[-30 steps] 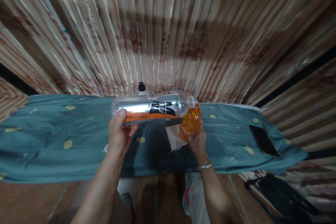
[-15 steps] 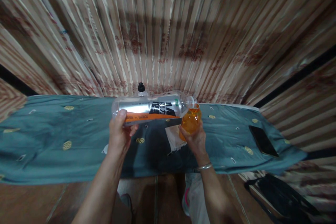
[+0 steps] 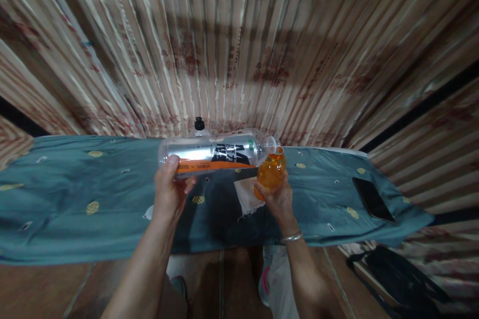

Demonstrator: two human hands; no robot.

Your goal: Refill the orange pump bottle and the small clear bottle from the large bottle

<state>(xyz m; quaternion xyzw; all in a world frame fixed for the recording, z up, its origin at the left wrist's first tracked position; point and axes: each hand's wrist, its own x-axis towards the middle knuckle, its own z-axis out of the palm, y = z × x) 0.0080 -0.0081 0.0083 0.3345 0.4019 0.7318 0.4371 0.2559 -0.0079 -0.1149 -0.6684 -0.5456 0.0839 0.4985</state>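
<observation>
My left hand (image 3: 172,187) is wrapped round the base end of a large clear plastic bottle (image 3: 209,154) with a silver and orange label. The bottle lies nearly level in the air, its uncapped mouth pointing right, at the rim of an orange bottle (image 3: 271,173). My right hand (image 3: 277,200) grips that orange bottle, which is tilted slightly, its open mouth up. Whether liquid runs between the two mouths I cannot tell. Behind the clear bottle, a black cap (image 3: 199,123) on a clear neck shows; the rest of it is hidden.
A green patterned cloth (image 3: 123,219) covers the long table. On it lie a pale tissue or cloth (image 3: 246,194) below the orange bottle and a black phone (image 3: 373,199) at right. A pleated curtain (image 3: 224,50) hangs behind. A dark bag (image 3: 400,274) sits at lower right.
Both hands and both bottles keep nearly the same pose. The whole view has shifted very slightly.
</observation>
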